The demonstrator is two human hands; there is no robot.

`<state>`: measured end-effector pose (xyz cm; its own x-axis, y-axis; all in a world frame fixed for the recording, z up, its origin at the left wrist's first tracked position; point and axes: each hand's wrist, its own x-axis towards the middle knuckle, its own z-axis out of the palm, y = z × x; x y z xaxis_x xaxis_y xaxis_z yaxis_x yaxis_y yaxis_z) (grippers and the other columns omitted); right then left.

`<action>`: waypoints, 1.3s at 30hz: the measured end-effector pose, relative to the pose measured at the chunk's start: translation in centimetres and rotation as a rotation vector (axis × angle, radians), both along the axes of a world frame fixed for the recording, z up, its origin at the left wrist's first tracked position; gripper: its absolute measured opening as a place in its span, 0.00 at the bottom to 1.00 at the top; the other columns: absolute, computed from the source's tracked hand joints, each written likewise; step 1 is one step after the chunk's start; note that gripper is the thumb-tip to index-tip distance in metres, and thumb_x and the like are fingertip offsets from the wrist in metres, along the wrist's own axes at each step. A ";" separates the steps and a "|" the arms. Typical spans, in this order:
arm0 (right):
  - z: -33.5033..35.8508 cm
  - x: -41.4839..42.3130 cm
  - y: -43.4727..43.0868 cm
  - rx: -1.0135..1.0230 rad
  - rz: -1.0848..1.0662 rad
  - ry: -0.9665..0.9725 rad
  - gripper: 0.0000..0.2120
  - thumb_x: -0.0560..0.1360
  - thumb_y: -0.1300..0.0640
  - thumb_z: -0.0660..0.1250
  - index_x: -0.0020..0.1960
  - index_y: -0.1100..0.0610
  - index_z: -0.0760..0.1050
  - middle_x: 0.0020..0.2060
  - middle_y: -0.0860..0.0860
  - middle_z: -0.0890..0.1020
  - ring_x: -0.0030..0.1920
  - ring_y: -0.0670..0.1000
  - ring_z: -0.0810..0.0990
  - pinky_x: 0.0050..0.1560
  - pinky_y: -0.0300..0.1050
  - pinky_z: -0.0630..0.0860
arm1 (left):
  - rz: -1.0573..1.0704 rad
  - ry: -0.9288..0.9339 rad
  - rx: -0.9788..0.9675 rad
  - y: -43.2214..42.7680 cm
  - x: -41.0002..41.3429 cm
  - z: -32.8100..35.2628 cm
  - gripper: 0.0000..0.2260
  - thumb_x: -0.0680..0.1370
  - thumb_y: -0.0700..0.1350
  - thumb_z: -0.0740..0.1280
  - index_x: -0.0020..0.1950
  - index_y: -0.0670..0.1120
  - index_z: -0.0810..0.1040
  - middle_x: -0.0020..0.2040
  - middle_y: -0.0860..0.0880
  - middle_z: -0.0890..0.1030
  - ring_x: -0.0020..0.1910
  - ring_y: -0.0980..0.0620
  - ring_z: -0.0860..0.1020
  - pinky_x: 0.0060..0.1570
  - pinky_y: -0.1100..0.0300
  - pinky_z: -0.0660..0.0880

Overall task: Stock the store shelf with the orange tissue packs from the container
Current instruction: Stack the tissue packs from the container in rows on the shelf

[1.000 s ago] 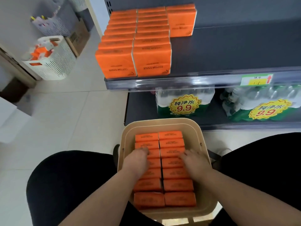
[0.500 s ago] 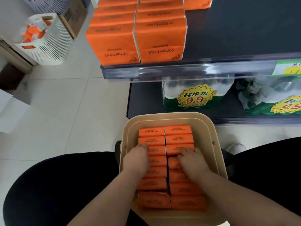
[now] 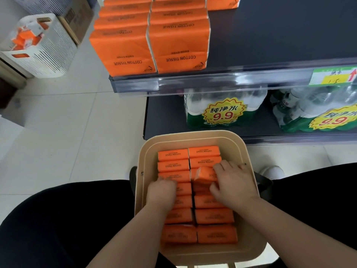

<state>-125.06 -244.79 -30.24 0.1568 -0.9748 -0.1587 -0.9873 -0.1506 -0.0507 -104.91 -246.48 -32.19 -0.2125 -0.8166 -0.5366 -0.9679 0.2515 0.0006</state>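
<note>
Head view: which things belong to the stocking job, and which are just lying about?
Job: container, its orange tissue packs, raised pack gripped by right hand, left hand, upper shelf, packs stocked there.
Lying about: bottled water packs, white basket, cardboard box.

The orange tissue packs (image 3: 172, 154) wore a smooth plastic film with a soft sheen, creased at the folded ends, and they lay in a beige container (image 3: 193, 135) of matt, smooth plastic. The shelf (image 3: 270, 35) looked like dark, matt painted metal, with a glossy clear plastic price strip (image 3: 212, 83) along its front edge, while the water packs (image 3: 222, 111) on the board below were wrapped in shiny, wrinkled clear film. The floor (image 3: 77, 122) was pale glossy tile, bearing a white slotted plastic basket (image 3: 56, 53) and a dull brown cardboard box (image 3: 77, 18).
</note>
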 end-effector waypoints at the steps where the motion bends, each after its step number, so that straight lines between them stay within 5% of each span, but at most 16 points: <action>1: -0.3 -0.2 0.0 -0.006 -0.005 0.004 0.14 0.63 0.48 0.70 0.45 0.52 0.77 0.39 0.50 0.80 0.38 0.53 0.79 0.38 0.48 0.74 | -0.046 -0.037 -0.014 0.0 0.0 -0.3 0.12 0.78 0.39 0.56 0.58 0.48 0.74 0.58 0.47 0.77 0.60 0.46 0.73 0.54 0.52 0.72; 5: -1.5 -0.1 -0.4 -0.005 0.011 -0.010 0.20 0.67 0.48 0.73 0.57 0.51 0.77 0.45 0.50 0.80 0.43 0.53 0.79 0.40 0.50 0.76 | -0.202 -0.135 -0.030 0.0 -0.5 -1.3 0.13 0.78 0.39 0.56 0.58 0.47 0.76 0.59 0.46 0.77 0.61 0.44 0.71 0.56 0.51 0.69; 13: -1.5 0.0 -0.7 0.038 -0.016 -0.093 0.21 0.73 0.52 0.68 0.65 0.52 0.72 0.51 0.51 0.80 0.47 0.54 0.79 0.44 0.51 0.77 | -0.320 -0.194 -0.036 -0.3 -0.9 -1.6 0.11 0.77 0.38 0.59 0.53 0.47 0.78 0.55 0.47 0.78 0.58 0.44 0.71 0.54 0.50 0.70; 25: 4.3 0.1 -1.3 0.008 -0.016 -0.118 0.22 0.77 0.52 0.56 0.70 0.49 0.63 0.63 0.51 0.72 0.64 0.54 0.69 0.65 0.52 0.65 | -0.056 0.174 -0.114 -0.8 -0.1 5.2 0.14 0.75 0.47 0.58 0.59 0.46 0.66 0.58 0.46 0.75 0.58 0.45 0.73 0.53 0.50 0.72; 31: 10.4 -1.1 -2.1 -0.187 -0.047 -0.114 0.22 0.77 0.53 0.57 0.70 0.50 0.63 0.64 0.50 0.72 0.64 0.53 0.70 0.62 0.52 0.66 | 0.008 0.285 -0.271 -2.6 -1.0 11.3 0.20 0.81 0.54 0.56 0.70 0.47 0.65 0.65 0.46 0.73 0.64 0.46 0.72 0.64 0.52 0.69; 39: 20.3 -5.7 -3.8 -0.440 -0.153 -0.079 0.21 0.75 0.52 0.58 0.68 0.50 0.65 0.59 0.51 0.74 0.61 0.55 0.71 0.58 0.52 0.66 | -0.068 0.388 -0.366 -5.6 -4.3 22.1 0.15 0.80 0.52 0.60 0.62 0.45 0.73 0.57 0.45 0.78 0.57 0.45 0.76 0.52 0.55 0.72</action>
